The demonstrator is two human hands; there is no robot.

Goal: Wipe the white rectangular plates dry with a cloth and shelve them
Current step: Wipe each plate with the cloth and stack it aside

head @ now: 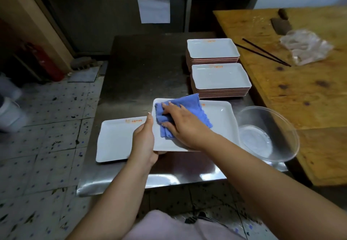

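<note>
On the left of the steel counter a white plate lies flat, its near corner under the left hand. That hand grasps the left edge of the held plate, thumb on top and fingers beneath, and keeps it lifted and tilted above the counter. A damp rim could slide out of so narrow a grip, and the plate would drop onto the one below and chip both. The right hand presses a bunched blue cloth down on the plate's left half, fingers curled into the folds (a hard push there would lever the plate against the thumb). Just right, the clear bowl sits near the counter's edge; a wide wiping stroke could knock it. Behind, two plate stacks stand close together.
</note>
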